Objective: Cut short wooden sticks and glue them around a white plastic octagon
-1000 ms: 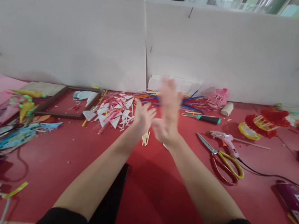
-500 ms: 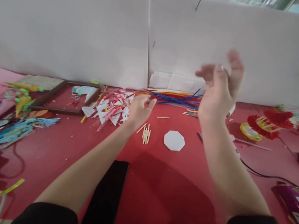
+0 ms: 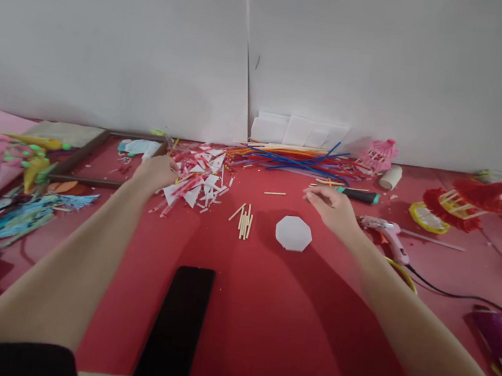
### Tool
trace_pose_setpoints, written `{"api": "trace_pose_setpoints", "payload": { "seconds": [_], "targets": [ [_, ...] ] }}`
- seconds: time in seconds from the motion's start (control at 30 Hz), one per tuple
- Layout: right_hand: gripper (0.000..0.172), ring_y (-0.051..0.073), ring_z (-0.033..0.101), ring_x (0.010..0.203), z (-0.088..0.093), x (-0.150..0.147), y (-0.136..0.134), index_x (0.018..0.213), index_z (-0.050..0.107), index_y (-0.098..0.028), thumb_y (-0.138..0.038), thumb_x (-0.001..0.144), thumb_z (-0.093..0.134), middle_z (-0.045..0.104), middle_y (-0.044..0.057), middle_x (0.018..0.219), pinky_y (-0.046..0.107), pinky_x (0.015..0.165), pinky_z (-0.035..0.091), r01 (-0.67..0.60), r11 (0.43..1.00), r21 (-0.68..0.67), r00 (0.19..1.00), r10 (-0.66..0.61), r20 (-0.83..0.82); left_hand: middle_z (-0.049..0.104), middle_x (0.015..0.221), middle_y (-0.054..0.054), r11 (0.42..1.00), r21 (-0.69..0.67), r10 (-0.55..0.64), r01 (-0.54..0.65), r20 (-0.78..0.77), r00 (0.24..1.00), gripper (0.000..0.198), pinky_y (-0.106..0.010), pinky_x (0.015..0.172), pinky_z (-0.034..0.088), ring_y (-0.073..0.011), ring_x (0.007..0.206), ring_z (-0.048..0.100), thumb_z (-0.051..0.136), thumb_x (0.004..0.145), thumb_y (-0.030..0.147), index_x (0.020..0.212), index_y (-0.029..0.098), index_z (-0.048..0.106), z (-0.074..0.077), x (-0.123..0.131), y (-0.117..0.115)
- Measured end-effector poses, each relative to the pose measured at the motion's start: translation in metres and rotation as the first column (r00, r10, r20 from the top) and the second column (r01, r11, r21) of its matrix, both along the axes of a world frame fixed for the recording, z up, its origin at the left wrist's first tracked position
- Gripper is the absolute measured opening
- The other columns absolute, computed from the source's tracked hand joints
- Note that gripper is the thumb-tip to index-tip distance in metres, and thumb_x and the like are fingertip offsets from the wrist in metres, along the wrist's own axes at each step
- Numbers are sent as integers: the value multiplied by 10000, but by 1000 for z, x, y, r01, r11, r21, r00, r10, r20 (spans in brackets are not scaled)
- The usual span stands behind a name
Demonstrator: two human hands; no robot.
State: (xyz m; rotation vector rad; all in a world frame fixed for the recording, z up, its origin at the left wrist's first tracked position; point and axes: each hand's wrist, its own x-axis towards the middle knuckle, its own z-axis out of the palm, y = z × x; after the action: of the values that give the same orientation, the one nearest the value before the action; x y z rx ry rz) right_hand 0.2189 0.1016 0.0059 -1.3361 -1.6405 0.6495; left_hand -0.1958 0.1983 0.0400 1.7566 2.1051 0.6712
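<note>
My left hand (image 3: 155, 173) is at the left edge of a pile of white and pink paper scraps (image 3: 202, 191). Its fingers point down and away, mostly hidden, so whether they grip anything is unclear. Loosely curved, with thumb and fingers apart, my right hand (image 3: 329, 207) holds nothing visible above the table. Just left of it lies a white octagonal piece (image 3: 294, 233). Several short pale sticks (image 3: 245, 222) form a small bunch between the hands, and one single stick (image 3: 275, 193) lies behind them. A tool with a black and green handle (image 3: 361, 196) lies behind my right hand.
A pink glue gun (image 3: 388, 234) with its cord lies right of my right forearm, near a red and yellow ornament (image 3: 459, 203). Coloured sticks (image 3: 301, 160) lie along the wall. A black phone (image 3: 177, 326) is in front; a brown frame (image 3: 89, 181) is at left.
My left hand has moved left, from beside the sticks to the far side of the scraps. My right hand has come down from its raised position towards the table. The view has tilted slightly downward.
</note>
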Motion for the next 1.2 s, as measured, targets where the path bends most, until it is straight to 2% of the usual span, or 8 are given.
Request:
{"api": "trace_pose_setpoints", "payload": {
  "seconds": [0.2,0.4,0.5,0.57,0.67,0.87,1.0,1.2],
  "targets": [
    [295,206,743,893,0,-5,-3,978,718,-223,-435,919,521,782,54,940,367,835,589,-36,999,-8,997,36,71,617,1274,-106,997,-66,-42,39,-47,998,360,-453,904,569,-245,1085,644,620,964,349,1271,164,588,-20,7,6],
    [280,221,707,1003,6,29,15,1090,699,-204,-351,983,486,755,89,1064,407,946,544,160,987,-15,920,-143,366,620,1271,-103,995,63,-71,77,-93,993,358,-478,933,553,-268,1115,633,630,955,355,1250,153,601,-2,22,-9],
    [261,228,667,1034,9,54,44,1150,663,-173,-342,980,560,694,109,1155,450,938,543,253,965,-65,797,-169,580,672,1154,-102,979,162,-106,127,-130,986,238,-651,1154,278,-446,1362,428,693,875,365,964,145,674,15,46,-20],
    [340,218,641,1074,11,65,66,1251,603,-189,-373,966,601,621,96,1276,439,910,559,248,961,-120,710,-96,698,694,1097,-113,961,175,-189,216,-156,969,204,-614,1165,287,-427,1331,479,665,875,362,916,162,668,23,73,-30],
    [348,221,637,1085,14,70,96,1264,596,-193,-372,966,602,612,98,1292,440,912,559,195,960,-202,581,53,812,726,1057,-142,910,101,-379,402,-189,906,223,-545,998,478,-365,1083,666,615,896,356,1009,171,666,22,125,-56],
    [353,223,637,1087,15,60,132,1265,596,-192,-372,961,609,613,96,1290,438,908,560,52,927,-371,356,330,874,626,1350,-214,703,-82,-706,707,-205,678,644,-505,1008,494,-409,1259,579,753,768,553,1238,144,591,-17,208,-125],
    [362,226,637,1089,16,45,141,1269,592,-188,-371,958,615,613,96,1287,441,907,560,-45,897,-439,251,435,865,396,1556,-273,655,-125,-752,745,-209,626,931,-542,1136,380,-435,1455,358,785,719,615,1414,104,435,-37,222,-140],
    [366,223,636,1091,29,32,143,1270,588,-186,-381,961,610,611,93,1287,444,909,560,-82,870,-487,172,493,853,515,1475,-221,648,-126,-756,751,-220,616,761,-482,1120,410,-371,1384,461,729,850,437,1434,92,386,-38,218,-134]
  ]
}}
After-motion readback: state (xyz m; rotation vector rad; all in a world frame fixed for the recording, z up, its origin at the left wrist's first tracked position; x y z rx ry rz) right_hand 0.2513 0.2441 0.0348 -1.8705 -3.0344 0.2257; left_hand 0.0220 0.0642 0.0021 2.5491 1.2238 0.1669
